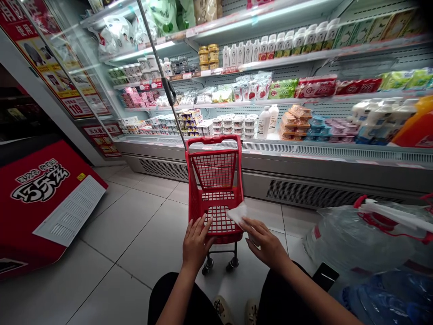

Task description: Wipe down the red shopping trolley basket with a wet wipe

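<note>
A small red shopping cart [215, 192] stands between my knees, its grid basket facing me and its handle bar at the far side. My left hand [196, 243] is at the near left corner of the basket, fingers stretched out over the rim, holding nothing. At the near right side, my right hand [262, 239] has a white tissue [237, 212] pinched between its fingers. The tissue hangs over the right edge of the basket; whether it touches the plastic I cannot tell.
An open refrigerated shelf [257, 151] with dairy goods runs behind the cart. To the left stands a red chest [50, 198]. On the right are wrapped bottles of water [355, 239] and a dark phone [324, 276]. The floor [131, 230] is pale tile.
</note>
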`<state>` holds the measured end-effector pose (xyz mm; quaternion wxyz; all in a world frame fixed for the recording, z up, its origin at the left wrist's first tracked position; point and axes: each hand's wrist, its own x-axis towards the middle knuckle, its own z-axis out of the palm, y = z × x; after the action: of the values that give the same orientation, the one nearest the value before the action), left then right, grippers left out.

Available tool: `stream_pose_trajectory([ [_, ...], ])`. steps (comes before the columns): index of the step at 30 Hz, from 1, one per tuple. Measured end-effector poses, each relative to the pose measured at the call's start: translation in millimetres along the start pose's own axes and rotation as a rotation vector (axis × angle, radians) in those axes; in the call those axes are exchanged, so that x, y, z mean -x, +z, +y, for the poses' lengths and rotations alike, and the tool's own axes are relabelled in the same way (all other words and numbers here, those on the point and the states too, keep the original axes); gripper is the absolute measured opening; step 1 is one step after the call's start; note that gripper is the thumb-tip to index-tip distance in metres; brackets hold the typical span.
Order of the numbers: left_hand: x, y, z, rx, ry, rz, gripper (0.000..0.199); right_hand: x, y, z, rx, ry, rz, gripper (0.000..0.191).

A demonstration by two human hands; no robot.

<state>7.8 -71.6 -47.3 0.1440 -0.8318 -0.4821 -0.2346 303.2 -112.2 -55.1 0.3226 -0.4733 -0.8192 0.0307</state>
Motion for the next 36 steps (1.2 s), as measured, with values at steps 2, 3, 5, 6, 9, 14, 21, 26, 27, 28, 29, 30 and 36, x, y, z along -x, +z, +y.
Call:
stream_pose_trajectory([
  [2,-0.6,-0.4,1.3,0.005,-0.009,0.005,0.059,-0.5,-1.0,3.2,0.04,-0.023,-0.031,0.075],
  [3,-0.9,-0.4,1.9,0.006,-0.012,0.008,0.059,-2.7,-2.2,7.2,0.07,-0.045,-0.042,0.076],
  [5,-1.6,0.0,3.1,0.001,-0.011,0.014,0.06,-10.0,-4.6,18.2,0.131,-0.096,-0.053,0.079],
  [6,-1.9,0.4,3.5,-0.002,-0.01,0.015,0.06,-14.3,-5.1,24.2,0.149,-0.114,-0.056,0.079],
  [9,-2.9,1.6,4.7,0.004,-0.018,0.013,0.058,-24.9,-1.9,37.8,0.137,-0.142,-0.057,0.08],
  [14,-3.2,2.6,7.0,0.008,-0.041,0.004,0.058,-12.0,15.8,26.1,0.065,-0.116,0.025,0.076],
  [21,-4.2,4.0,11.0,0.021,-0.058,0.002,0.057,29.7,49.8,-28.3,0.082,-0.14,-0.003,0.077],
  [26,-6.9,4.1,13.9,0.011,-0.062,-0.011,0.055,32.0,46.2,-20.1,-0.181,-0.05,-0.035,0.07],
  [27,-7.2,4.1,14.2,0.011,-0.067,-0.012,0.055,31.2,39.4,-15.1,-0.288,0.013,-0.055,0.062],
  [28,-7.4,4.2,14.5,0.011,-0.073,-0.013,0.055,29.7,30.6,-9.8,-0.387,0.082,-0.069,0.054],
  [29,-7.6,4.3,14.9,0.013,-0.079,-0.012,0.055,26.9,20.3,-4.5,-0.461,0.153,-0.061,0.047],
  [30,-7.9,4.5,15.4,0.016,-0.084,-0.01,0.055,22.2,8.8,0.9,-0.501,0.223,-0.023,0.044],
  [36,-12.6,8.8,22.9,0.027,-0.092,0.0,0.056,-46.1,-46.7,43.0,-0.245,0.226,0.213,0.06],
])
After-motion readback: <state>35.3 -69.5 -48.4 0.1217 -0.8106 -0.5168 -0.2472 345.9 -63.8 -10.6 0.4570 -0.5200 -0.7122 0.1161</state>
